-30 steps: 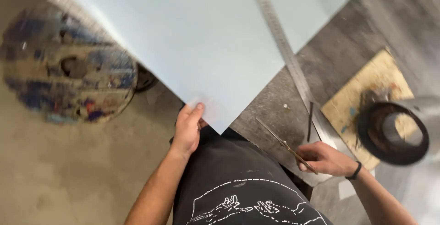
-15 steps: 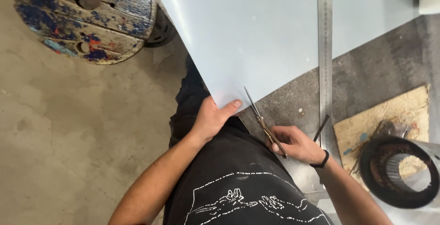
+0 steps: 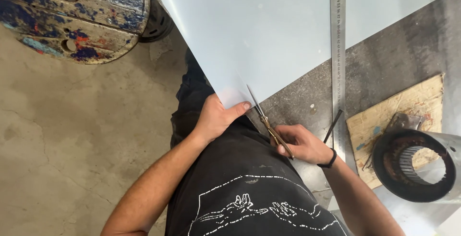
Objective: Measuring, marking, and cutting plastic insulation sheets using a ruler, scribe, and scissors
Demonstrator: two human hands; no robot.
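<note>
One large pale blue-grey sheet of thin card or plastic (image 3: pixel 269 29) is lying across the dark grey worktop (image 3: pixel 384 72), its near corner overhanging the edge toward the person. One weathered wooden cable spool with blue and red paint patches (image 3: pixel 72 19) is standing on the concrete floor (image 3: pixel 72 144) at upper left, well apart from the hands. One rusty dark metal cylinder, hollow and open at the end (image 3: pixel 415 166), is resting on one scuffed plywood board (image 3: pixel 398 116) at right. One long steel ruler (image 3: pixel 337 48) is lying across the sheet and down onto the worktop. One thin dark pencil-like rod (image 3: pixel 333 126) is lying just beside the ruler's lower end.

The left hand (image 3: pixel 216 118) is pinching the sheet's near corner, thumb on top, fingers hidden beneath. The right hand (image 3: pixel 302 143) is closed around the handles of one pair of brass-coloured scissors (image 3: pixel 266 120); the blades are pointing up into the sheet edge just beside the left thumb. Whether the blades are parted is too small to tell. The hands are close but not touching. The person's black printed shirt is blocking the worktop edge below.

Compared with half a second ago: the scissor tips are sitting closer to the sheet corner, and the left hand is gripping the same corner.
</note>
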